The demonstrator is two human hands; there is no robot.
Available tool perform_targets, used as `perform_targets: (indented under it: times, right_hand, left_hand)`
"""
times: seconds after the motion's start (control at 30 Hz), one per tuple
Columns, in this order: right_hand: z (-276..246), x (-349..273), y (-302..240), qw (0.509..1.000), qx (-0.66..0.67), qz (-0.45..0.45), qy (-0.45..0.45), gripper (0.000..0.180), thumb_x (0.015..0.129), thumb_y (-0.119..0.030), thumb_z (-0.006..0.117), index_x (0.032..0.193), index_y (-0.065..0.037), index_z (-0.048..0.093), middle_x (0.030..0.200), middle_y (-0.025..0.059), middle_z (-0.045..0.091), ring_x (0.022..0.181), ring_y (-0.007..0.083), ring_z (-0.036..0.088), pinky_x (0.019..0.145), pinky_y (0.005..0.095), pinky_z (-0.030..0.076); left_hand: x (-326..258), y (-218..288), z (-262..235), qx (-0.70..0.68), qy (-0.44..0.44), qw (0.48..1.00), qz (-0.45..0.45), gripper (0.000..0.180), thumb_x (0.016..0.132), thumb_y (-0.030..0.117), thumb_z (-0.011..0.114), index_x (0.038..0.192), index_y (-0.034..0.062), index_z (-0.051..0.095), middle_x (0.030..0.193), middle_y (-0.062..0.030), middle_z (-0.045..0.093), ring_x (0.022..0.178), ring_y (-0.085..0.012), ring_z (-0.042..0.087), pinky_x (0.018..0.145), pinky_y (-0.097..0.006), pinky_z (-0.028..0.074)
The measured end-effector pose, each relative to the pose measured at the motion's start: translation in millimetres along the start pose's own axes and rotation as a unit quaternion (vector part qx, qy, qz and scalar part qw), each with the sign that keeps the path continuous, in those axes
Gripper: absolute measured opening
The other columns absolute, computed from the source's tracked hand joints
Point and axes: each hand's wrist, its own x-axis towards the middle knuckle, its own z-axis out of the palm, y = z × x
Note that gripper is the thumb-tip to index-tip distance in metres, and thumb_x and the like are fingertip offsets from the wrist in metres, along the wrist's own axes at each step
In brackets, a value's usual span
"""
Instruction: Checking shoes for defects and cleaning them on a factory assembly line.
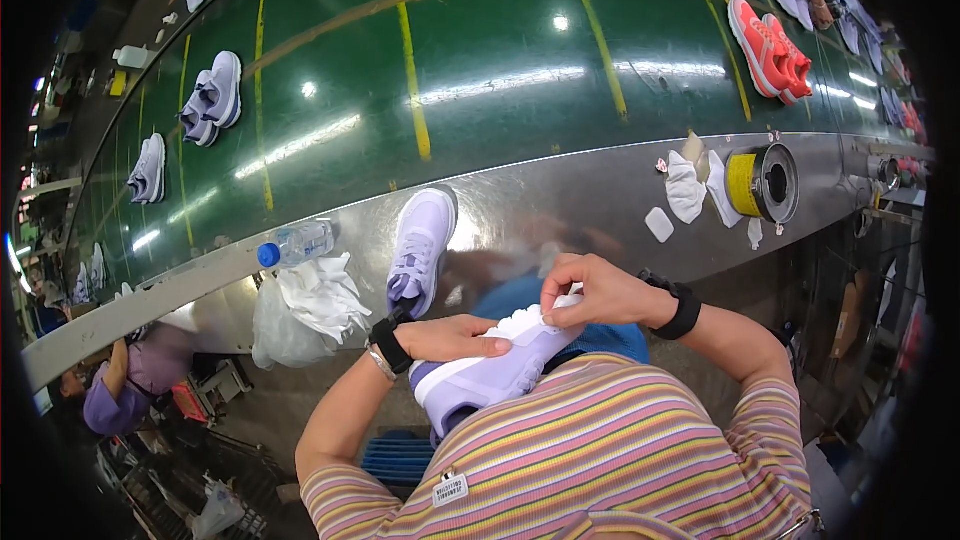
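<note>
I see a lilac, white-soled shoe (478, 382) slanting toe-rightward, off the near edge of the grey metal surface (600, 195). Left hand (455, 338) grips its middle; right hand (603, 290) pinches its toe end.

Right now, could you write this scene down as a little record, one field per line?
Left hand: holding a lavender shoe
Right hand: at that shoe's toe end; whether anything is pinched is unclear
Metal ledge, middle: another lavender shoe
Left of that shoe: blue-capped bottle
Ledge, right: yellow-labelled can, white scraps
Green belt, right: coral pair
</note>
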Motion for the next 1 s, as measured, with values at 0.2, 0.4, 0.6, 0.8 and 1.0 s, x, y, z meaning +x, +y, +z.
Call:
perform_targets:
  times: [0.2,0.4,0.6,0.8,1.0]
  right_hand:
    - [-6.7,-3.9,8.6,0.999,0.03,0.025,-0.01,0.014,0.068,-0.014,0.067,0.073,-0.003,0.061,0.072,0.0038,0.056,0.07,0.0111,0.052,0.064,0.0256,0.042]
    - [-6.0,-0.7,5.2,0.999,0.008,0.02,-0.024,0.013,0.068,-0.013,0.066,0.073,-0.002,0.061,0.072,0.0033,0.058,0.068,0.0092,0.053,0.06,0.0244,0.042]
    - [-7.4,1.7,3.8,0.998,0.054,0.022,-0.025,0.013,0.067,-0.012,0.066,0.073,-0.003,0.06,0.069,0.0013,0.058,0.065,0.0085,0.052,0.059,0.024,0.042]
    - [-12.4,-3.0,13.9,0.999,-0.022,-0.011,-0.032,0.01,0.067,-0.011,0.066,0.073,-0.004,0.06,0.074,0.002,0.057,0.072,0.0091,0.054,0.064,0.0246,0.044]
    - [-5.4,-3.0,7.2,0.996,0.061,0.042,-0.051,0.01,0.069,-0.009,0.066,0.075,-0.004,0.06,0.074,0.0002,0.059,0.072,0.008,0.053,0.068,0.0235,0.044]
  left_hand:
    - [0.3,2.3,2.0,0.001,0.014,1.0,-0.002,0.059,0.089,0.044,0.051,0.125,-0.0025,0.046,0.113,-0.008,0.056,0.102,-0.0125,0.05,0.088,-0.027,0.041]
    - [4.9,1.0,0.7,0.017,0.008,1.0,0.0,0.058,0.09,0.044,0.05,0.125,-0.0015,0.046,0.112,-0.0083,0.056,0.101,-0.0129,0.05,0.088,-0.027,0.041]
    - [0.2,7.7,-2.3,0.03,0.015,0.999,-0.003,0.053,0.091,0.04,0.051,0.124,-0.0012,0.047,0.11,-0.0063,0.057,0.1,-0.011,0.049,0.087,-0.027,0.041]
    - [6.3,-7.7,-0.9,0.035,0.004,0.999,0.014,0.05,0.091,0.036,0.052,0.123,-0.0017,0.048,0.11,-0.0063,0.057,0.099,-0.0099,0.049,0.087,-0.026,0.041]
    - [7.9,-1.1,5.5,0.033,0.018,0.999,0.039,0.059,0.091,0.043,0.049,0.128,-0.0018,0.043,0.111,-0.0098,0.058,0.1,-0.0126,0.051,0.087,-0.027,0.041]
